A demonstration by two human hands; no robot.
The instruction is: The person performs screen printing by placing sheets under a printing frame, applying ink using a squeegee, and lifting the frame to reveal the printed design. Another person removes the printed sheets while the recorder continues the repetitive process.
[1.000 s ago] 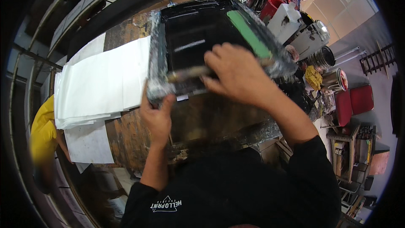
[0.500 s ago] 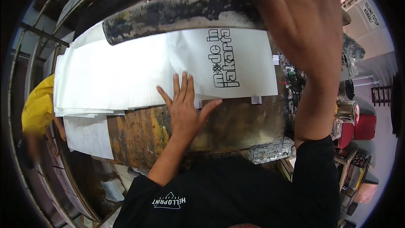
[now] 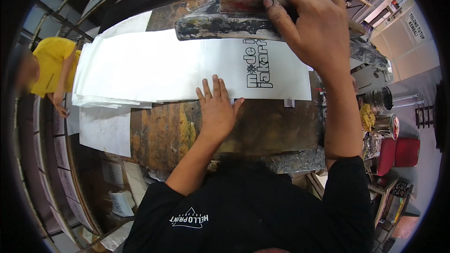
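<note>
A white sheet (image 3: pixel 281 82) with black outlined lettering lies on a stained work board (image 3: pixel 267 126). My left hand (image 3: pixel 218 115) rests flat at the sheet's near edge, fingers spread, holding nothing. Over the far part of the sheet hangs an ink-stained screen-printing frame (image 3: pixel 206 26), tilted up and seen nearly edge-on; it hides part of the lettering. My right hand (image 3: pixel 318 30) is closed round what looks like a wooden squeegee (image 3: pixel 243 3) lying along the frame's edge. Whether its fingers also grip the frame is hidden.
More white sheets (image 3: pixel 131 70) lie overlapped to the left. Small pale tabs (image 3: pixel 289 103) show at the sheet's near edge. Beyond the left end, a person in a yellow shirt (image 3: pixel 54 63) stands beside racks (image 3: pixel 58 131). Cans (image 3: pixel 386 124) and a red chair (image 3: pixel 405 152) are at right.
My right hand, with the squeegee and frame, has come lower, and the frame now covers part of the lettering. My left hand stays near the sheet's edge. The person in yellow has shifted.
</note>
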